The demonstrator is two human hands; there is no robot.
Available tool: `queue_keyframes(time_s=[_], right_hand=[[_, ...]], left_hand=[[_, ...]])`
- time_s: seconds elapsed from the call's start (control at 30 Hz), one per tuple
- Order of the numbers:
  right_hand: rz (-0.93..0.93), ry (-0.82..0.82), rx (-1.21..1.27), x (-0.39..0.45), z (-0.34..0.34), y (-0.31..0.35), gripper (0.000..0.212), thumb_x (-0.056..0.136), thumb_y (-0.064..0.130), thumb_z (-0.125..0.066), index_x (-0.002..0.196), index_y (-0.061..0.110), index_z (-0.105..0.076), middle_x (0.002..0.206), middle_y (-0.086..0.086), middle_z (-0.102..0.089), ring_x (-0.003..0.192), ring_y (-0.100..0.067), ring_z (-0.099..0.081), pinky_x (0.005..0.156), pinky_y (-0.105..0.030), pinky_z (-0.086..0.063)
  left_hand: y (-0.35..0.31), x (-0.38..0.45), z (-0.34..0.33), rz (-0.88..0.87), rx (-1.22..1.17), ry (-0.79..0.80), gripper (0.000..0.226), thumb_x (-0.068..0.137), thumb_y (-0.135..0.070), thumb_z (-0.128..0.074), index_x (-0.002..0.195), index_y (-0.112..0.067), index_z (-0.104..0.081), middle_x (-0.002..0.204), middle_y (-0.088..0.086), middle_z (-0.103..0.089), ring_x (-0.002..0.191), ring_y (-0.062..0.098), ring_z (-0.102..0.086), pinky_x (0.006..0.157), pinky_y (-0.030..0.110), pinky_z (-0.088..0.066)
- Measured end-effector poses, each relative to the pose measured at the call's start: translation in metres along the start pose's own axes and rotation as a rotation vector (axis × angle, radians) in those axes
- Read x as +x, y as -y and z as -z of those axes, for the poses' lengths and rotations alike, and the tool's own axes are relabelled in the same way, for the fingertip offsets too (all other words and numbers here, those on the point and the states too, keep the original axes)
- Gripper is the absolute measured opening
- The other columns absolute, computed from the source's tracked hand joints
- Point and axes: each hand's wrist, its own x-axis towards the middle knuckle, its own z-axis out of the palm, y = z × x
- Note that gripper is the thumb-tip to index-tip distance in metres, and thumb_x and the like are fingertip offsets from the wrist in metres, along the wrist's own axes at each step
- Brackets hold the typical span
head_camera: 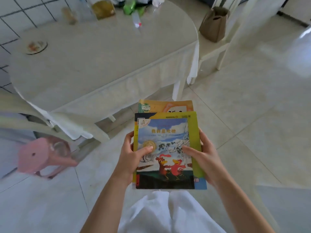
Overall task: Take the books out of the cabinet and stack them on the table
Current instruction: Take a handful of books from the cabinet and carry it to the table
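the person holds a pile of books [165, 145] with both hands, above the tiled floor [252, 115] and on the near side of the table [101, 56], not yet over it. the left hand [133, 158] grips the left edge of the pile, with the thumb pressed on the top cover and the other fingers curled under. the right hand [203, 157] grips the right edge in the same way, thumb on the cover, fingers around the side. the top book shows two red birds on a blue and white cover. under it lies a book with yellow-green cover, and an orange one sticks out at the far end, toward the table.

the table has a pale cloth. on the table, at its left part, stands a small plate [36, 47]. at the far edge of the table are blurred bottles and green things. left of the table, near the floor, is a pink stool [43, 157]. right of the table stands a white chair [223, 39] with a brown bag [215, 24] on the seat.
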Motion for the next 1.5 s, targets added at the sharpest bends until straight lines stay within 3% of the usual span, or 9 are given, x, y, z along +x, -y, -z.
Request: queue_keyframes(time_s=[0.37, 0.5, 0.63, 0.73, 0.93, 1.13, 1.23, 1.33, 1.5], right_hand=[[-0.053, 0.229, -0.138, 0.135, -0.067, 0.058, 0.065, 0.085, -0.001, -0.066, 0.136, 0.032, -0.043, 0.111, -0.006, -0.072, 0.093, -0.026, -0.073, 0.077, -0.052, -0.059], [0.034, 0.368, -0.237, 0.193, -0.081, 0.104, 0.067, 0.083, -0.008, -0.066, 0.136, 0.026, -0.042, 0.115, -0.005, -0.070, 0.096, -0.024, -0.072, 0.074, -0.044, -0.061], [0.076, 0.450, -0.388, 0.252, -0.097, 0.152, 0.076, 0.080, -0.009, -0.067, 0.138, 0.032, -0.037, 0.111, 0.001, -0.068, 0.089, -0.014, -0.073, 0.065, -0.031, -0.060], [0.126, 0.514, -0.490, 0.288, -0.116, 0.181, 0.080, 0.080, -0.006, -0.069, 0.138, 0.035, -0.033, 0.110, 0.008, -0.066, 0.089, -0.009, -0.072, 0.064, -0.029, -0.060], [0.118, 0.576, -0.526, 0.346, -0.153, 0.205, 0.090, 0.077, -0.009, -0.070, 0.132, 0.045, -0.024, 0.123, -0.003, -0.059, 0.091, -0.014, -0.071, 0.067, -0.033, -0.061], [0.185, 0.591, -0.546, 0.408, -0.203, 0.222, 0.091, 0.078, -0.011, -0.067, 0.136, 0.040, -0.019, 0.121, 0.012, -0.051, 0.096, -0.004, -0.065, 0.066, -0.026, -0.059], [0.163, 0.585, -0.572, 0.447, -0.232, 0.232, 0.081, 0.077, -0.010, -0.069, 0.132, 0.034, -0.030, 0.116, 0.006, -0.061, 0.092, -0.003, -0.068, 0.069, -0.027, -0.059], [0.209, 0.556, -0.568, 0.481, -0.264, 0.242, 0.080, 0.075, -0.014, -0.069, 0.122, 0.043, -0.038, 0.115, 0.002, -0.065, 0.101, -0.012, -0.068, 0.079, -0.038, -0.059], [0.318, 0.502, -0.629, 0.539, -0.316, 0.256, 0.075, 0.078, -0.010, -0.064, 0.112, 0.053, -0.042, 0.109, 0.015, -0.066, 0.104, -0.011, -0.065, 0.091, -0.041, -0.053]], left_hand=[[-0.044, 0.096, 0.042, 0.014, -0.126, -0.199, 0.049, 0.079, -0.011, -0.076, 0.113, -0.034, -0.049, 0.095, 0.004, -0.075, 0.080, 0.025, -0.075, 0.066, 0.042, -0.060], [-0.077, 0.142, 0.039, -0.009, -0.189, -0.254, 0.058, 0.075, -0.011, -0.078, 0.119, -0.032, -0.047, 0.100, 0.005, -0.075, 0.084, 0.029, -0.075, 0.075, 0.050, -0.059], [-0.107, 0.178, 0.035, -0.065, -0.254, -0.277, 0.069, 0.067, -0.016, -0.084, 0.124, -0.029, -0.048, 0.109, 0.007, -0.073, 0.091, 0.034, -0.073, 0.079, 0.057, -0.057], [-0.125, 0.201, 0.041, -0.118, -0.262, -0.277, 0.060, 0.073, -0.011, -0.079, 0.126, -0.021, -0.051, 0.115, 0.010, -0.071, 0.098, 0.036, -0.071, 0.083, 0.061, -0.054], [-0.159, 0.240, 0.067, -0.183, -0.232, -0.351, 0.063, 0.070, -0.011, -0.083, 0.125, -0.019, -0.053, 0.115, 0.008, -0.072, 0.101, 0.033, -0.070, 0.083, 0.059, -0.055], [-0.193, 0.303, 0.102, -0.230, -0.197, -0.398, 0.055, 0.076, 0.002, -0.075, 0.122, -0.020, -0.055, 0.112, 0.004, -0.073, 0.100, 0.028, -0.071, 0.080, 0.053, -0.058], [-0.213, 0.342, 0.123, -0.230, -0.176, -0.425, 0.058, 0.073, 0.007, -0.076, 0.120, -0.020, -0.056, 0.111, 0.002, -0.073, 0.099, 0.024, -0.071, 0.077, 0.047, -0.060], [-0.231, 0.384, 0.148, -0.223, -0.099, -0.508, 0.057, 0.067, 0.008, -0.081, 0.114, -0.016, -0.061, 0.106, 0.001, -0.074, 0.094, 0.018, -0.072, 0.074, 0.039, -0.061], [-0.263, 0.450, 0.192, -0.235, 0.030, -0.595, 0.051, 0.066, 0.008, -0.083, 0.109, -0.013, -0.065, 0.100, -0.002, -0.074, 0.091, 0.017, -0.072, 0.076, 0.036, -0.060]])
